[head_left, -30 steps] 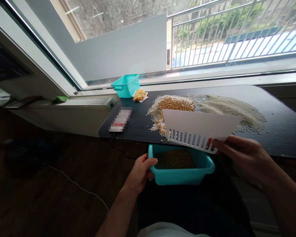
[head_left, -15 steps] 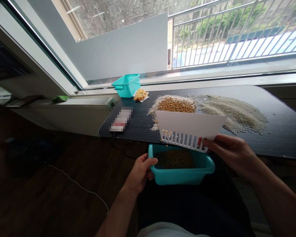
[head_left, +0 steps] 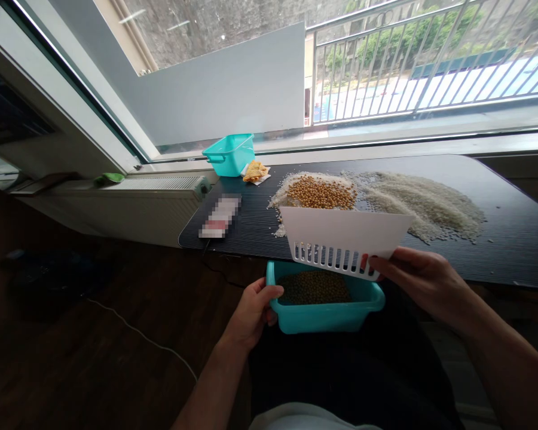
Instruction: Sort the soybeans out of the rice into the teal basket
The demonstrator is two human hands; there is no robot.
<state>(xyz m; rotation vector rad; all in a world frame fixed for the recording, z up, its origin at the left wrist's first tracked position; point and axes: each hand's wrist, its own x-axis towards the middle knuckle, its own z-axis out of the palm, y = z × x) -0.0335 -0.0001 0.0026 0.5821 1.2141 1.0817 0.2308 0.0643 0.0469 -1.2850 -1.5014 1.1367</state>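
My left hand is closed on the left end of a turquoise plastic bin, its thumb over the rim. Small round beans, dark in the shade, cover the bin's bottom. In my right hand is a white slotted plastic basket, pinched at its lower right corner and held above the bin's far rim. A reddish fingertip shows through the slots; the basket's inside is hidden from me. Just behind it on the table lie a heap of yellow soybeans and a wider heap of white rice.
On the dark table, a second turquoise bin stands by the window beside a yellow snack on paper. A blurred-out phone-like item with a cord lies at the left. A radiator runs along the wall.
The white basket has dropped slightly. My left hand and the bin have shifted a little left. Loose beans seen by the basket's lower edge no longer show.
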